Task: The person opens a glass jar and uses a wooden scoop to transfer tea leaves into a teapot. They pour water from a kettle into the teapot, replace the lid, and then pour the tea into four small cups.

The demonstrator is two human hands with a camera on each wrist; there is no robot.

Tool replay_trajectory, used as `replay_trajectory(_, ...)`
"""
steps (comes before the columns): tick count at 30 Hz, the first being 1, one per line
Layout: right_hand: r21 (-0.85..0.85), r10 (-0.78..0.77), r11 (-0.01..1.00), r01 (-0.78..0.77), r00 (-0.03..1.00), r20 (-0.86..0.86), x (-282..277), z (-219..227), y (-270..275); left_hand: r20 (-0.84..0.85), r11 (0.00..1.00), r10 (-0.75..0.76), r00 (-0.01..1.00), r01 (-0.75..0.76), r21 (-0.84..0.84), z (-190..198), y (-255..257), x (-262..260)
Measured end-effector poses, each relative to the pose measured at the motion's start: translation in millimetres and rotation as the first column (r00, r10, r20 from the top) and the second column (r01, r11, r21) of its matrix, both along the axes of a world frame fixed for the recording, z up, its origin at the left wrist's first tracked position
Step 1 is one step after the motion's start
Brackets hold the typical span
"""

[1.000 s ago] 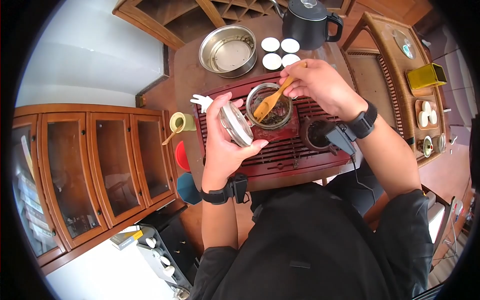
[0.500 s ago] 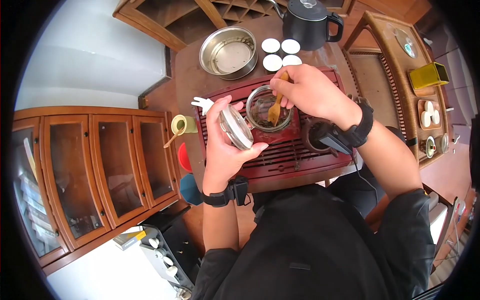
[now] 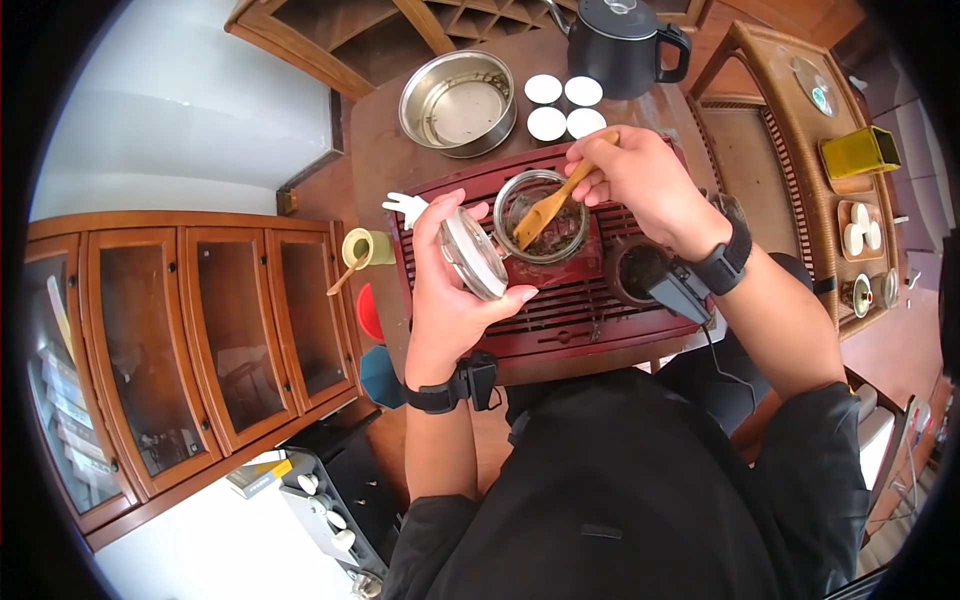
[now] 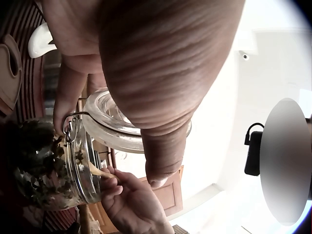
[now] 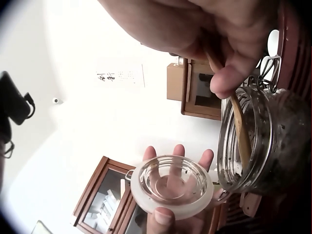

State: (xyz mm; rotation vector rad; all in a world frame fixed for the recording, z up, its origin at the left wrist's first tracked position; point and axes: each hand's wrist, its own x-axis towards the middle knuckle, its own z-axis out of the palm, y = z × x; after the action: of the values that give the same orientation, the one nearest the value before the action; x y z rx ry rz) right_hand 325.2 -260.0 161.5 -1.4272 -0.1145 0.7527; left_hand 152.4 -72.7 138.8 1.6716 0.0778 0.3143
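Note:
A glass jar [image 3: 541,256] with dark leaves in it stands on the dark red slatted tray [image 3: 560,338]. My left hand [image 3: 447,290] grips the jar's hinged glass lid [image 3: 472,252], tilted open at the jar's left; the right wrist view shows the thumb and several fingers around this lid [image 5: 170,207]. Between the thumb and fingers of my right hand [image 3: 650,190] is a wooden scoop [image 3: 545,212], its broad end inside the jar mouth. In the left wrist view the leaves [image 4: 39,165] lie against the jar's glass.
Behind the tray are a steel bowl [image 3: 462,110], several white cups [image 3: 546,124] and a black kettle [image 3: 618,45]. A brown teapot [image 3: 632,272] sits under my right wrist. At the left are a green container [image 3: 380,247], holding a wooden tool, and a white figurine [image 3: 404,206].
The scoop swung from the left of the jar to its right, more upright, then back to the left and slanted. My right hand shifted with it; my left hand and the lid barely moved.

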Motion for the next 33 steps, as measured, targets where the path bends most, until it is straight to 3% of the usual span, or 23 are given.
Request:
replay_trajectory(2,0.046,-0.025,0.999,0.027,0.999,-0.048,1.0,-2.6,-2.0,0.007,1.000,0.018,1.000,-0.018,-0.025,0.7,-2.4,0.8)
replay_trajectory(5,0.018,-0.080,0.997,0.080,0.997,0.015,-2.0,-0.2,-1.8,0.005,0.999,0.025,1.000,-0.025,-0.036,0.4,-2.2,0.9)
replay_trajectory(8,-0.108,-0.017,0.993,0.054,0.949,0.313,-3.4,12.6,-2.7,0.005,0.999,0.023,1.000,-0.022,-0.026,-0.1,-1.5,0.9)
replay_trajectory(11,0.076,0.068,0.993,-0.095,0.952,0.298,-11.7,14.8,1.1,-0.007,0.999,0.029,1.000,-0.029,-0.032,1.6,-2.3,0.6)
replay_trajectory(15,-0.163,0.335,0.942,-0.293,0.855,0.397,-22.5,18.0,4.2,-0.009,0.999,0.019,1.000,-0.019,-0.037,1.3,-2.0,0.1)
replay_trajectory(18,-0.310,0.415,0.909,-0.280,0.686,0.598,-18.6,19.6,2.4,-0.017,0.999,0.024,1.000,-0.024,-0.038,4.1,-3.3,1.0)
replay_trajectory(21,-0.301,0.361,0.931,-0.207,0.654,0.665,-16.2,24.4,0.1,-0.004,0.999,0.029,1.000,-0.029,-0.020,3.1,-3.3,1.1)
replay_trajectory(27,-0.253,0.276,0.959,-0.127,0.618,0.736,-11.2,26.0,-0.4,-0.026,1.000,0.021,0.999,-0.021,-0.010,2.1,-0.3,0.4)
replay_trajectory(30,-0.416,0.405,0.895,-0.159,0.679,0.613,-9.1,32.3,2.8,-0.013,1.000,0.009,1.000,-0.009,0.010,1.3,0.5,0.4)
replay_trajectory(33,-0.411,0.368,0.904,-0.118,0.705,0.606,-5.5,21.2,7.3,-0.003,1.000,-0.002,1.000,0.002,0.011,0.9,0.8,1.0)
